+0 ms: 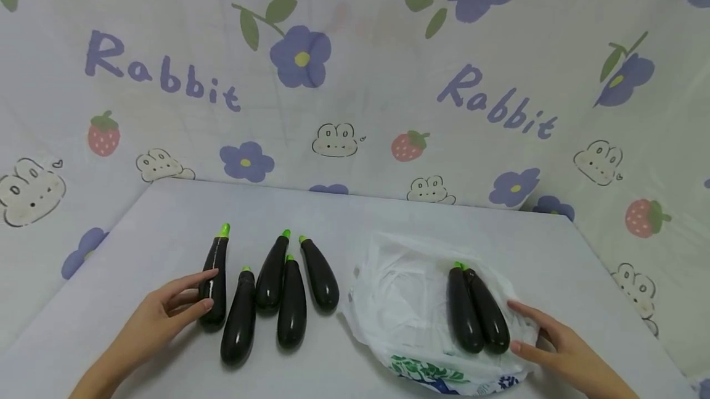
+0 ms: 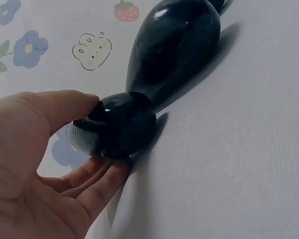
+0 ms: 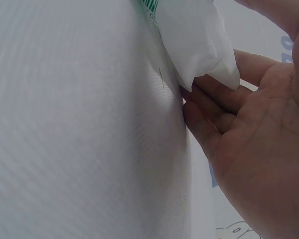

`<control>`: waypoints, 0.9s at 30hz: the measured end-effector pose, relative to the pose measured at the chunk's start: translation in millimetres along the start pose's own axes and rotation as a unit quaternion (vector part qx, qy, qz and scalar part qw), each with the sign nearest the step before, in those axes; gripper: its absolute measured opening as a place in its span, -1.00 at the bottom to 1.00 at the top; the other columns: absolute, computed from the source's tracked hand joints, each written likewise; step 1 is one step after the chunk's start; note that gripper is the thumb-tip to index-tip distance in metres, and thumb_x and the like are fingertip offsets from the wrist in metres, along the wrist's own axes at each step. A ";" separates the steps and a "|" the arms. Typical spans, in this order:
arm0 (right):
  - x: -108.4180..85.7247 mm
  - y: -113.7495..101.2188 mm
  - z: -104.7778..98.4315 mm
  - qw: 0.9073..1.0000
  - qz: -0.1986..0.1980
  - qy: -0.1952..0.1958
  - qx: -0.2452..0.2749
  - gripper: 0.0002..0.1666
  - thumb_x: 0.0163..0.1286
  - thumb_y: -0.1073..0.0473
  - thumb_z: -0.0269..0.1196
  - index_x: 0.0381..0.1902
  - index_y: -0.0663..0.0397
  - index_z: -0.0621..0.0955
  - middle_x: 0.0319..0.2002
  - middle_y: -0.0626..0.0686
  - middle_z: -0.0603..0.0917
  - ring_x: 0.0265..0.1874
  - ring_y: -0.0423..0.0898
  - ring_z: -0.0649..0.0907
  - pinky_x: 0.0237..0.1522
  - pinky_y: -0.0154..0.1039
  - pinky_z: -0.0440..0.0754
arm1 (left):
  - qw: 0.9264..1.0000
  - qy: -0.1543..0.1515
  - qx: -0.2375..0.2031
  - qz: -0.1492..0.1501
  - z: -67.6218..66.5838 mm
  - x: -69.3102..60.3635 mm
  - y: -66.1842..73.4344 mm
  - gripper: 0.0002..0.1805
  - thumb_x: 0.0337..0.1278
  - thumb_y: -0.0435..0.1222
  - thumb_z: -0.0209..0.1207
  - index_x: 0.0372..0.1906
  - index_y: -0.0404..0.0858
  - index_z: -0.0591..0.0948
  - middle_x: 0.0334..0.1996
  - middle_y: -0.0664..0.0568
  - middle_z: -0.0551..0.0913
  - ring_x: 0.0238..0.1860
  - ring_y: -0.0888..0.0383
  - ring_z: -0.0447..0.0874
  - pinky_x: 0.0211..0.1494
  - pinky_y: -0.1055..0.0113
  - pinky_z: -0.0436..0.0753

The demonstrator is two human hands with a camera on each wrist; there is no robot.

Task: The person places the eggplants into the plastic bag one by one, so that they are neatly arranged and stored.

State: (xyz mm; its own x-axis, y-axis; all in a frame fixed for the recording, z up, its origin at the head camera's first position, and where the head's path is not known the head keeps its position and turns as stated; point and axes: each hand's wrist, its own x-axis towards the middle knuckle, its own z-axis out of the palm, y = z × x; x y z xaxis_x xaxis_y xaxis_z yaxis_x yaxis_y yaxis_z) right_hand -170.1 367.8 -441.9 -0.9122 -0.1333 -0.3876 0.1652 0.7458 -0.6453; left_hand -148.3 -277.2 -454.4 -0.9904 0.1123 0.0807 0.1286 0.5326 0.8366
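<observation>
At the left, my left hand (image 1: 158,316) grips the lower part of the leftmost dark eggplant (image 1: 219,294), which lies on the table with its green stem pointing away. In the left wrist view, the thumb is on one side of this eggplant's rounded end (image 2: 124,127) and the fingers on the other. Two eggplants (image 1: 465,316) lie side by side on a white plastic bag (image 1: 396,300). Beside them, my right hand (image 1: 563,353) rests at the bag's right edge, fingers loosely extended. The right wrist view shows a bag corner (image 3: 197,45) against those fingers.
Several more eggplants (image 1: 238,325) lie between my left hand and the bag, stems pointing away. The white table (image 1: 183,220) ends at the back against a hanging cloth (image 1: 366,97) printed with flowers, rabbits and strawberries. Green and blue print marks the bag's near edge.
</observation>
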 end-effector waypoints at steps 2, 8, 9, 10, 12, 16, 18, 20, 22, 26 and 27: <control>-1.4 0.8 0.3 1.000 -0.012 0.002 -0.007 -0.01 0.52 -0.13 0.27 0.66 0.19 0.13 0.61 0.46 0.03 0.56 0.55 0.02 0.39 0.54 0.20 | 1.000 -0.001 -0.001 -0.004 0.8 -0.6 -0.8 -0.41 0.44 -0.09 0.29 0.49 -0.01 0.49 0.41 -0.18 0.54 0.10 0.59 0.59 0.07 0.54 0.58; -1.9 1.4 1.2 1.000 -0.019 0.003 -0.002 -0.03 0.53 -0.11 0.27 0.65 0.21 0.13 0.61 0.46 0.03 0.55 0.55 0.02 0.39 0.54 0.20 | 1.000 0.000 0.004 -0.008 -0.2 -1.5 -0.7 -0.42 0.45 -0.08 0.28 0.50 0.04 0.49 0.42 -0.13 0.53 0.12 0.56 0.60 0.06 0.53 0.59; -1.4 1.3 0.9 1.000 -0.017 0.002 -0.001 -0.02 0.53 -0.11 0.27 0.65 0.21 0.13 0.62 0.46 0.02 0.56 0.55 0.01 0.40 0.54 0.19 | 1.000 0.000 0.004 -0.009 -0.6 -1.4 -0.3 -0.42 0.44 -0.08 0.28 0.50 0.05 0.49 0.42 -0.12 0.53 0.12 0.55 0.60 0.06 0.53 0.59; -0.8 1.2 0.5 1.000 -0.015 0.003 -0.002 -0.02 0.53 -0.12 0.27 0.65 0.20 0.12 0.62 0.45 0.02 0.56 0.55 0.01 0.40 0.54 0.18 | 1.000 0.000 0.004 -0.009 -0.8 -1.1 0.0 -0.42 0.45 -0.08 0.28 0.50 0.05 0.49 0.43 -0.12 0.51 0.12 0.55 0.60 0.06 0.53 0.60; 0.1 1.3 -0.3 1.000 -0.014 0.002 -0.006 -0.01 0.53 -0.12 0.26 0.66 0.21 0.11 0.62 0.46 0.00 0.55 0.56 0.00 0.39 0.55 0.17 | 1.000 -0.002 0.004 -0.012 -1.3 -0.7 0.4 -0.41 0.45 -0.07 0.28 0.50 0.06 0.48 0.44 -0.13 0.50 0.11 0.56 0.60 0.05 0.52 0.60; 0.0 0.9 -1.1 1.000 -0.011 0.001 -0.004 -0.01 0.53 -0.12 0.27 0.66 0.19 0.11 0.62 0.46 0.00 0.55 0.56 -0.01 0.39 0.56 0.16 | 1.000 -0.003 0.008 -0.015 -1.7 0.3 1.0 -0.41 0.45 -0.06 0.28 0.50 0.05 0.48 0.46 -0.13 0.48 0.13 0.53 0.61 0.05 0.52 0.60; -0.5 0.7 -0.9 1.000 -0.012 0.000 -0.002 -0.01 0.53 -0.12 0.27 0.66 0.19 0.11 0.62 0.46 0.00 0.55 0.56 -0.01 0.39 0.56 0.16 | 1.000 -0.002 0.012 -0.018 -1.6 0.7 1.0 -0.41 0.44 -0.05 0.28 0.50 0.06 0.48 0.46 -0.12 0.48 0.17 0.37 0.67 0.05 0.52 0.60; -0.7 0.7 -0.7 1.000 -0.012 0.000 -0.001 -0.01 0.52 -0.12 0.27 0.66 0.18 0.12 0.62 0.45 0.01 0.56 0.56 -0.01 0.39 0.56 0.16 | 1.000 -0.001 0.016 -0.021 -1.4 1.3 1.1 -0.41 0.44 -0.04 0.28 0.50 0.07 0.48 0.47 -0.13 0.47 0.21 0.17 0.70 0.05 0.52 0.59; -0.8 0.9 -0.8 1.000 -0.013 -0.001 -0.002 -0.01 0.53 -0.13 0.27 0.66 0.18 0.12 0.62 0.46 0.01 0.56 0.56 0.00 0.38 0.56 0.18 | 1.000 0.000 0.017 -0.022 -0.9 1.3 0.9 -0.41 0.44 -0.04 0.28 0.50 0.06 0.48 0.46 -0.14 0.47 0.24 0.00 0.70 0.05 0.52 0.58; -1.1 1.0 -1.4 1.000 -0.018 0.003 -0.011 -0.03 0.54 -0.12 0.26 0.65 0.20 0.13 0.61 0.47 0.04 0.54 0.57 0.04 0.36 0.54 0.25 | 1.000 0.000 0.009 -0.018 -0.2 1.1 0.0 -0.41 0.43 -0.06 0.29 0.49 0.03 0.49 0.45 -0.14 0.49 0.19 0.23 0.70 0.04 0.51 0.61; -1.3 1.1 -1.5 1.000 -0.019 0.005 -0.013 -0.03 0.54 -0.12 0.26 0.65 0.20 0.14 0.60 0.47 0.05 0.54 0.56 0.05 0.36 0.54 0.26 | 1.000 0.000 0.008 -0.017 -0.3 1.2 0.0 -0.41 0.43 -0.07 0.29 0.49 0.03 0.49 0.45 -0.14 0.50 0.16 0.35 0.68 0.04 0.52 0.61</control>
State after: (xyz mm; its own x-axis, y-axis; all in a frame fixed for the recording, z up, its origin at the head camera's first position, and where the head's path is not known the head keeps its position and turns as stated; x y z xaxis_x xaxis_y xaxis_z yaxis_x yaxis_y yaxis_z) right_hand -169.3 369.8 -441.0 -0.9211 -0.1558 -0.3569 0.1208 0.7569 -0.6423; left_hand -149.5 -277.3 -454.1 -0.9943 0.0937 0.0517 0.0949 0.5488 0.8305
